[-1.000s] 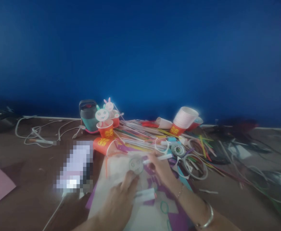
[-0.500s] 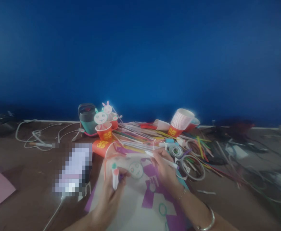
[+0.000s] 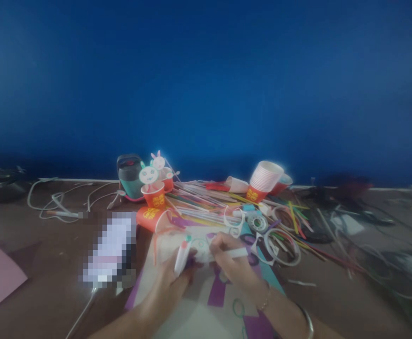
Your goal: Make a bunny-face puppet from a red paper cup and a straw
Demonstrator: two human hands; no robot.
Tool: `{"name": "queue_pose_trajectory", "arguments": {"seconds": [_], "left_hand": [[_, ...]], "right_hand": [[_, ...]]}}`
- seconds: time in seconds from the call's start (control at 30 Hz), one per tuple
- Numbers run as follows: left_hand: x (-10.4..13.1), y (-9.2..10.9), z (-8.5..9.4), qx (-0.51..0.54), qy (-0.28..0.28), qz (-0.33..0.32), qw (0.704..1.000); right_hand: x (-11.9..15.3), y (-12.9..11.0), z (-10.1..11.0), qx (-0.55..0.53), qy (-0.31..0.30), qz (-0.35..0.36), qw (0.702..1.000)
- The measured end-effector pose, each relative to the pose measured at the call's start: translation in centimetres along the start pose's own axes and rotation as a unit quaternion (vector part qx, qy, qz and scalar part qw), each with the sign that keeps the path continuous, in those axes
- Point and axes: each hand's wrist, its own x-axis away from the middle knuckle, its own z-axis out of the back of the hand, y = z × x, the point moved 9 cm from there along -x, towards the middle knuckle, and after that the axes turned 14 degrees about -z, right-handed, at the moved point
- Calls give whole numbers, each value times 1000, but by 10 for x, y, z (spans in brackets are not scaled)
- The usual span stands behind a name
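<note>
Both hands are at work over a white sheet (image 3: 195, 313), which lies on purple paper (image 3: 217, 293) on a brown table (image 3: 68, 249). The left hand (image 3: 176, 273) has its fingers closed around white markers (image 3: 180, 259), held tilted, with a red end and a green end uppermost; the exact count cannot be confirmed. The right hand (image 3: 229, 256) has its fingers pinched together on a white pen (image 3: 239, 253), whose barrel projects to the right of the hand; the pen's tip cannot be made out. A paper disc (image 3: 199, 246) bearing a faint drawn face is located between the two hands, its lower edge meeting the left fingertips; whether it is gripped or merely touched cannot be determined. A bangle (image 3: 309, 320) and a thin bracelet (image 3: 265, 299) are on the right arm. Beyond the sheet, a red cup (image 3: 151, 219) lies on its side in front of an upright cup (image 3: 154, 197), above which a rabbit-face cutout (image 3: 148, 175) stands. Loose sticks (image 3: 201, 197) are spread to the right of these, reaching toward a leaning stack of cups (image 3: 265, 181). A roll of tape (image 3: 257, 222) lies nearer the right hand, beside a white ring (image 3: 282, 247).
</note>
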Motion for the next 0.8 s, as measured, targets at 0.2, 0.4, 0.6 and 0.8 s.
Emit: {"name": "queue_pose_trajectory", "arguments": {"seconds": [0.2,0.4,0.6,0.8], "left_hand": [[2,5,-8,-71,-72,-40,994],[19,16,-18,-123,-162,-131,970],[25,37,-22,-120,-177,-219,952],[8,23,-9,-110,-78,-178,975]], "right_hand": [[5,-6,-10,84,-44,17,995],[24,-19,-19,120,-88,58,987],[36,-26,-36,171,-129,91,972],[18,-14,-17,132,-77,122,981]]}}
